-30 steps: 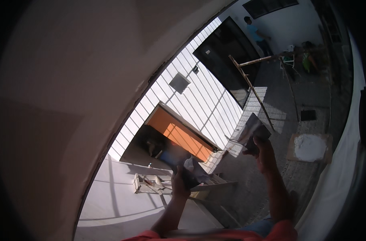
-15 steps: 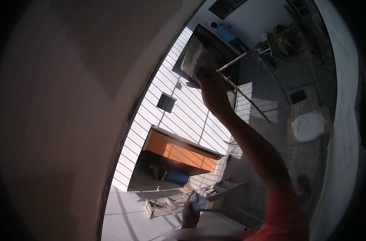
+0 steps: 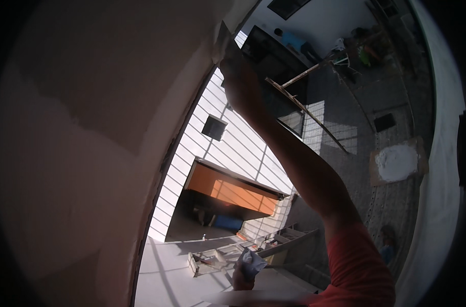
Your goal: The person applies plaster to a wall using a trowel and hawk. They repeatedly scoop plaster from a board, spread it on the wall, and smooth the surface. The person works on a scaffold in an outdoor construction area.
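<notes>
Pinches a dark, thin, flat blade (image 3: 222,42) in the right grip (image 3: 238,79), set at the edge of a broad, brownish-pink plaster surface (image 3: 89,133) stretching away left of that grip; cannot tell whether in full contact. Well below, clasps a small, flat, grey plate (image 3: 258,264) bearing a whitish, paste-like lump (image 3: 247,257) in the left grip (image 3: 242,279). Just left of the left grip, shows a pale, ladder-like frame (image 3: 193,265) continuing behind that grip. Well right of and above the left grip, shows a squarish brown board (image 3: 374,175) topped with a rounded white heap (image 3: 398,162).
</notes>
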`<state>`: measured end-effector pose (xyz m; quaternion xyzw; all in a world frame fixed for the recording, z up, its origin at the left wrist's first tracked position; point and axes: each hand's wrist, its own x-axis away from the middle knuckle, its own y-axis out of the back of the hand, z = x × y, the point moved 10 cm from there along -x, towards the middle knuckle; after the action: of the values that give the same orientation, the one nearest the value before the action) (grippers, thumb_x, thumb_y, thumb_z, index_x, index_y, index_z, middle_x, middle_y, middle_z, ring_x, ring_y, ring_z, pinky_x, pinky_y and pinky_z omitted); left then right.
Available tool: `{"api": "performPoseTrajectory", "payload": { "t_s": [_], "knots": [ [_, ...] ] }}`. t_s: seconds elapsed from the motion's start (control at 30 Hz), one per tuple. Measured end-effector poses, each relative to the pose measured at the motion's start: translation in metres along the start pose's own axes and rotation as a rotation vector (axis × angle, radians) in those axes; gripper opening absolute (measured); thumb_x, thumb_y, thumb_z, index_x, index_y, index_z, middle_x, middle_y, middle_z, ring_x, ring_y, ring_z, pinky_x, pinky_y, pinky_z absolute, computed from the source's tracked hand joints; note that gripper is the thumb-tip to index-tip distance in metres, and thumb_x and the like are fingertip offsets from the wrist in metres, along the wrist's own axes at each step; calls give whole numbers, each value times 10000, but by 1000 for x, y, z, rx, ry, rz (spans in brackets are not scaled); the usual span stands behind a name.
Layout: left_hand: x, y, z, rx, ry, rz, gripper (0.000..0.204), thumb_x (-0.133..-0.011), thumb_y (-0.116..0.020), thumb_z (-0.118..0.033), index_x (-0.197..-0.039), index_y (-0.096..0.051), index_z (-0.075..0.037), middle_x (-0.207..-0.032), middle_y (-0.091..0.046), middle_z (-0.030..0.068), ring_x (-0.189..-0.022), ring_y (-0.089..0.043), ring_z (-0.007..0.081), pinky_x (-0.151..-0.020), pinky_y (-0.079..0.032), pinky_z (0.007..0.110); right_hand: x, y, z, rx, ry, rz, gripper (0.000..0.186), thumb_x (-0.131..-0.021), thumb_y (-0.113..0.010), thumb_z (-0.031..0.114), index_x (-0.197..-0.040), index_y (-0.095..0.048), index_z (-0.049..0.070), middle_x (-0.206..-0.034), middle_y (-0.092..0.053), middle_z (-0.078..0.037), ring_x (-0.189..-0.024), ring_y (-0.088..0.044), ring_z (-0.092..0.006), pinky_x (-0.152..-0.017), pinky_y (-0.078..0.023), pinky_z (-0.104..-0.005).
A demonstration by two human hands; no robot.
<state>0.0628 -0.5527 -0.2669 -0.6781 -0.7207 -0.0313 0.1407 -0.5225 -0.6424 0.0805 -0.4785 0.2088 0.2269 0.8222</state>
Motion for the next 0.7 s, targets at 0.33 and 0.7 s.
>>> {"api": "performPoseTrajectory", "payload": {
  "t_s": [0.33, 0.7],
  "knots": [
    [8, 31, 14, 96, 74, -96, 395, -1087, -365, -298, -1311, -530, -17, -1223, -637, 163, -1102, -650, 315, -955, -566, 473, 5, -25, 26, 211, 82, 29, 456, -1035, -416, 215, -1452, -426, 31, -1260, -587, -280, -1125, -611, -442, -970, -485, -525],
    [30, 47, 19, 127, 87, -224, 353, -1087, -391, -289, -1264, -564, -38, -1124, -679, 132, -962, -696, 246, -792, -616, 382, 113, -58, 126, -56, -117, 46, 515, -1033, -459, 74, -1518, -329, -39, -1080, -579, -243, -951, -628, -320, -850, -492, -456]
  ]
}}
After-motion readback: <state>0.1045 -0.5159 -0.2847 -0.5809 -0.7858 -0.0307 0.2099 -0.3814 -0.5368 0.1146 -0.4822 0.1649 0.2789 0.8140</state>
